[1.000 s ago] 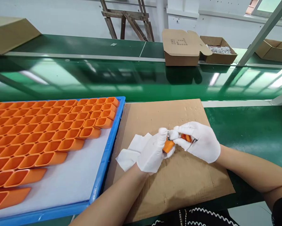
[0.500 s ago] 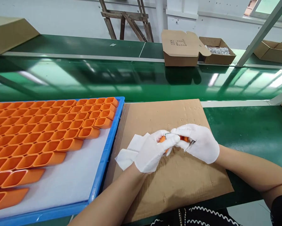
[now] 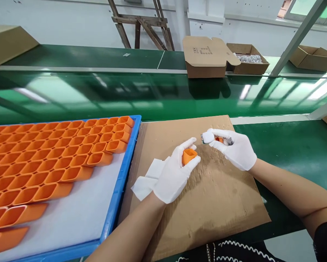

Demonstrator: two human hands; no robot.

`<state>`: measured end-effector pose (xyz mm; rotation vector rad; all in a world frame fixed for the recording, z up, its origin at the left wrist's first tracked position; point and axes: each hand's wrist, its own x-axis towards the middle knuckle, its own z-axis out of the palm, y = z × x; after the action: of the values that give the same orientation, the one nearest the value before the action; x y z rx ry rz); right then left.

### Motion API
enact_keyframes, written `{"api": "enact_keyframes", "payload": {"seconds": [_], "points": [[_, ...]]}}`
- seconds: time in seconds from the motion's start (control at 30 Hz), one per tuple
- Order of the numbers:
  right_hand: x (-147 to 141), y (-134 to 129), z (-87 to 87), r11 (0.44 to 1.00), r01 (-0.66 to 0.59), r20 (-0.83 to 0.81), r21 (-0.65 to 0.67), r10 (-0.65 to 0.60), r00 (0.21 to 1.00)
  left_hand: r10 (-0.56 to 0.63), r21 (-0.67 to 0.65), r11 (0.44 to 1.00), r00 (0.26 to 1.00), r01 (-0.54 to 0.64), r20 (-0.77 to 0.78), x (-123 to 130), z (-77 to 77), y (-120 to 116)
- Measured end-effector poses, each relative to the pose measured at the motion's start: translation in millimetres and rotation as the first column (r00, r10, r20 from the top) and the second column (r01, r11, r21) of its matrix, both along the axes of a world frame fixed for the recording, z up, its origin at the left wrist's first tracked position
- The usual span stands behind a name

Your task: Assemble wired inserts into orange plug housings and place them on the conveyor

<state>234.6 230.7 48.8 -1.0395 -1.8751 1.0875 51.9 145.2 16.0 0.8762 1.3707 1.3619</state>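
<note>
My left hand (image 3: 171, 173), in a white glove, is closed round a hollow orange plastic piece (image 3: 189, 156), its open end facing up between thumb and fingers. Up and to the right, clear of that piece, my gloved right hand (image 3: 234, 147) pinches a small white-wrapped item (image 3: 208, 137) with a dark edge at its tip. Orange and metallic bits show between the right fingers; their kind is not clear. Folded white paper or cloth (image 3: 148, 178) lies on the cardboard sheet (image 3: 215, 203), partly behind my left hand.
To the left is a blue tray (image 3: 117, 203) with rows of orange hollow pieces (image 3: 78, 174) on a white liner. Beyond the cardboard runs a shiny green surface (image 3: 163, 100). Cardboard boxes (image 3: 205, 69) stand on the far ledge, one holding whitish items (image 3: 249, 59).
My hands were together over the orange piece. Now the right hand has drawn up and away with the white-wrapped item, and the piece shows more plainly in the left.
</note>
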Motion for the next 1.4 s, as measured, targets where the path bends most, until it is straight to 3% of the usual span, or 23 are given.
{"api": "enact_keyframes", "payload": {"seconds": [0.1, 0.27, 0.5, 0.57, 0.7, 0.83, 0.97, 1.07, 1.17, 1.3, 1.4], "points": [[1.8, 3.7, 2.4, 0.996, 0.068, 0.034, 0.056, -0.070, 0.997, -0.018, 0.126, 0.991, 0.987, 0.038, -0.158, 1.4, -3.0, -1.3], [4.2, 2.1, 8.9, 0.989, 0.023, 0.039, 0.146, -0.029, 0.999, -0.021, 0.178, 0.984, 0.998, 0.030, -0.052, 6.9, 1.7, -1.0], [7.4, -4.3, 13.6, 0.951, -0.090, 0.061, 0.296, 0.075, 0.995, 0.133, 0.372, 0.924, 0.985, -0.084, -0.107, 7.7, 6.6, -2.7], [7.7, -6.1, 13.9, 0.929, -0.135, 0.067, 0.345, 0.119, 0.991, 0.145, 0.347, 0.933, 0.984, -0.100, -0.106, 9.2, 10.0, -4.2], [7.4, -10.4, 13.2, 0.895, -0.147, 0.078, 0.422, 0.126, 0.989, 0.117, 0.173, 0.979, 0.991, -0.105, -0.059, 13.4, 17.4, -5.9], [7.1, -12.6, 13.3, 0.897, -0.088, 0.041, 0.433, 0.078, 0.996, 0.030, 0.069, 0.997, 0.998, -0.034, 0.058, 11.7, 19.5, -4.6], [6.3, -12.4, 15.3, 0.917, -0.048, 0.002, 0.395, 0.052, 0.999, -0.074, 0.063, 0.996, 0.982, 0.064, 0.174, 7.3, 16.8, -3.6], [5.8, -11.7, 16.1, 0.925, -0.035, -0.017, 0.379, 0.045, 0.999, -0.064, 0.132, 0.990, 0.990, 0.047, 0.127, 5.9, 11.0, -4.6], [6.3, -10.1, 15.3, 0.905, -0.025, -0.038, 0.425, 0.045, 0.998, 0.022, 0.259, 0.966, 1.000, -0.025, 0.018, 5.4, 4.3, -5.6], [9.1, -7.7, 12.1, 0.844, -0.060, -0.046, 0.533, 0.100, 0.994, -0.002, 0.432, 0.901, 0.997, -0.034, 0.083, 5.8, 2.3, -5.5], [12.4, -7.9, 7.3, 0.789, -0.109, 0.010, 0.604, 0.129, 0.992, -0.045, 0.473, 0.881, 0.995, -0.005, 0.094, 6.7, 4.3, -4.9]]}}
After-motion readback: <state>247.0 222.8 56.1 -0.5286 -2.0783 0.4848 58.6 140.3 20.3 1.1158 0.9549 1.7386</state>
